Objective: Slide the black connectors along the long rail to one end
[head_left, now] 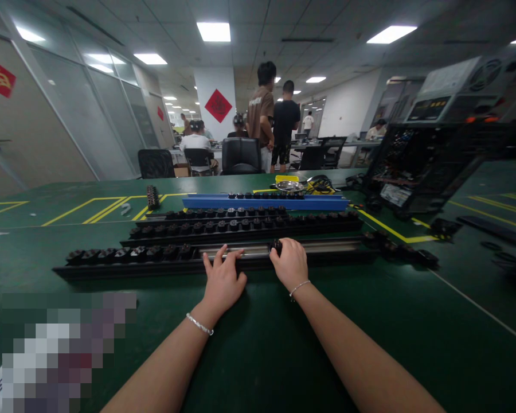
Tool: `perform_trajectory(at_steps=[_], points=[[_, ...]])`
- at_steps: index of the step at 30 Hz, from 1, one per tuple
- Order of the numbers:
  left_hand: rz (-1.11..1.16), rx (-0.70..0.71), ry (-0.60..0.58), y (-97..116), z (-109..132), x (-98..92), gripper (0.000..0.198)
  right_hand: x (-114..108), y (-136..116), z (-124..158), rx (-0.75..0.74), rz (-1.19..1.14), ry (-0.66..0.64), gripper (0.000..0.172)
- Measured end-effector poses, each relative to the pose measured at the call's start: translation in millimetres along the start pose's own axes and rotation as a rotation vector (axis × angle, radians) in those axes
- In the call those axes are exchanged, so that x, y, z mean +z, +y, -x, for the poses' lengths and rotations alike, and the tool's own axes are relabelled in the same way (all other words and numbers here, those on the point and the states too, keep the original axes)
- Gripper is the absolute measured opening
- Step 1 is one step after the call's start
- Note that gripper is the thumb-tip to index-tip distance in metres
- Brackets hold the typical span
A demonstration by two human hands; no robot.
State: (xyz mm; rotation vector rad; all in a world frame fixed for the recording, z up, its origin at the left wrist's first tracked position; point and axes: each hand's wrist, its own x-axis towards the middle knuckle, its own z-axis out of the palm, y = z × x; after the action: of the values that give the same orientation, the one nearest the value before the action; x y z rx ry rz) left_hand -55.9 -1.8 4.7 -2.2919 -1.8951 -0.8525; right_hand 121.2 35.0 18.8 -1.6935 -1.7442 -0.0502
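Left fingers (219, 256) spread, right fingers (289, 246) pinching block (276, 245)

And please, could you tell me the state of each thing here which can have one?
Near black rail: partly filled, middle mostly bare
Black piece: held at this rail
Right hand: closed on the black piece
Left hand: open, touching the rail
Computer case: side open, insides exposed
Ceiling light: lit

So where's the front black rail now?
In the head view, the front black rail crosses mid-picture, at the left hand and right hand, in front of the next black rail.
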Motion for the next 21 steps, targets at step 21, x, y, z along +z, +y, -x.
perform_trajectory(at_steps=[21], points=[[0.002, -0.002, 0.003, 1, 0, 0.2, 0.048, -6, 11, -1, 0.021, 0.002, 0.023, 0.020]])
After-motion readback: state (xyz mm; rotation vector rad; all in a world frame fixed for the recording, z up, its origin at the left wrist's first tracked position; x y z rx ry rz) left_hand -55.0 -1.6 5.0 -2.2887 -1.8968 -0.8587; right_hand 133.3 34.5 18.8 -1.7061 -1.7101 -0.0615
